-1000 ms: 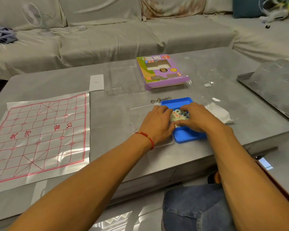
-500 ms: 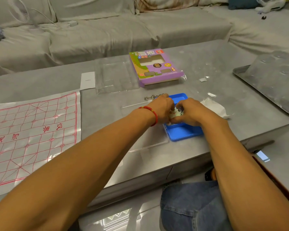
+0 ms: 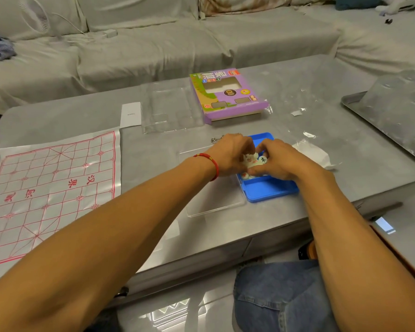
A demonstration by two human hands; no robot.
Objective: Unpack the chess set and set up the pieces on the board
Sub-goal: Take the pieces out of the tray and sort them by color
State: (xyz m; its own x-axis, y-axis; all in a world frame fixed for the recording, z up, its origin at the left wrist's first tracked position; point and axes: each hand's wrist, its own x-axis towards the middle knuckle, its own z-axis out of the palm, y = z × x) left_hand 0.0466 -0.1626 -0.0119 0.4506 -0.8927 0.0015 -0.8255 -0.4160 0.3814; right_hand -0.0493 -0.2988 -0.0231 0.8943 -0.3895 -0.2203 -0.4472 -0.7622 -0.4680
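Observation:
A blue plastic case (image 3: 268,189) lies open on the grey table, right of centre. Both hands are cupped together over its far half, around a cluster of white round chess pieces (image 3: 252,162) with red and black characters. My left hand (image 3: 233,154), with a red string at the wrist, closes on the pieces from the left. My right hand (image 3: 277,161) closes on them from the right. One piece (image 3: 245,174) shows in the case under my left hand. The paper board (image 3: 46,190) with red grid lines lies flat at the left with no pieces on it.
A clear lid (image 3: 213,200) lies left of the blue case. Behind are a purple box (image 3: 228,94), a clear plastic insert (image 3: 168,109), a white card (image 3: 130,114) and a small keychain (image 3: 215,139). Crumpled wrapping (image 3: 314,153) lies right, a metal tray (image 3: 393,118) far right.
Both hands have gathered the pieces and lifted them slightly above the case's far half; the near half of the case now shows bare blue.

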